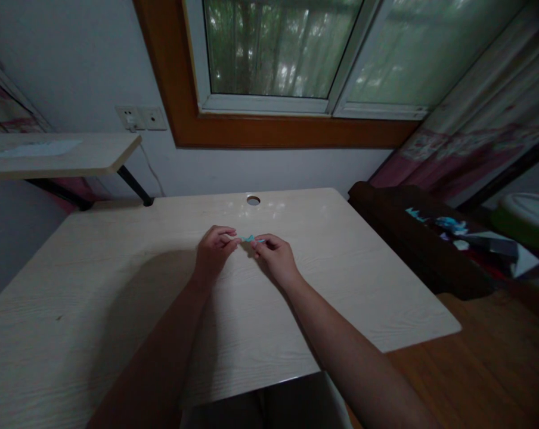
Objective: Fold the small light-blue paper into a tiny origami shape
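A small teal folded paper piece (248, 239) is held between both hands just above the pale wooden table (117, 286), near its middle. My left hand (213, 250) pinches its left end with fingers curled. My right hand (273, 255) pinches its right end the same way. Both forearms reach in from the bottom edge. The exact shape of the paper is too small and dim to make out.
A round cable hole (253, 200) sits at the table's far edge. A side shelf (59, 154) stands at the left below a wall socket (141, 118). A dark wooden piece with papers (448, 238) stands to the right, under the window (296, 53).
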`<state>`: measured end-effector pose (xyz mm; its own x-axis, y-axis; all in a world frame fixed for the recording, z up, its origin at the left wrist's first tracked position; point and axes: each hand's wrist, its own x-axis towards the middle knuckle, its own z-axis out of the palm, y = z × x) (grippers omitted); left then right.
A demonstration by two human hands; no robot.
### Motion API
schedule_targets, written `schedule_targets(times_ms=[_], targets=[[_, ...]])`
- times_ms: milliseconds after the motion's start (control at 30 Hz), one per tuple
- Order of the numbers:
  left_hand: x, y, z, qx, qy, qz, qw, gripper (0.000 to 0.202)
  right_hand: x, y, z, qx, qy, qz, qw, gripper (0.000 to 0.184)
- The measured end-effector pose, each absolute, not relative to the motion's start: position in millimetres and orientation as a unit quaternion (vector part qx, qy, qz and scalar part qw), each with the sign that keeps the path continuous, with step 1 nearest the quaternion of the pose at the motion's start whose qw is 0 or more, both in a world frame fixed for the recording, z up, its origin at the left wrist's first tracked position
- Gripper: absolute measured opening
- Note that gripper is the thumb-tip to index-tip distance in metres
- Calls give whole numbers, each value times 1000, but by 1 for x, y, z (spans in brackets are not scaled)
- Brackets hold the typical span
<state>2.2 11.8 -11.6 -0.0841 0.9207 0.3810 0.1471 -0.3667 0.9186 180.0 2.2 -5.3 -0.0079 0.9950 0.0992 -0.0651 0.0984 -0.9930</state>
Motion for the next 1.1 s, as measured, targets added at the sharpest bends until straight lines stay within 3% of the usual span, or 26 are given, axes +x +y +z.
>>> schedule_targets(times_ms=[100,267,1100], targets=[[-2,9,-6,632,444,590,235,16,180,3,-6,-456,-517,484,539,28],[-1,3,1,678,440,563,173,11,179,2,-6,-454,-523,481,538,27],[2,6,0,664,448,548,241,10,183,0,-6,-469,-623,337,527,22]])
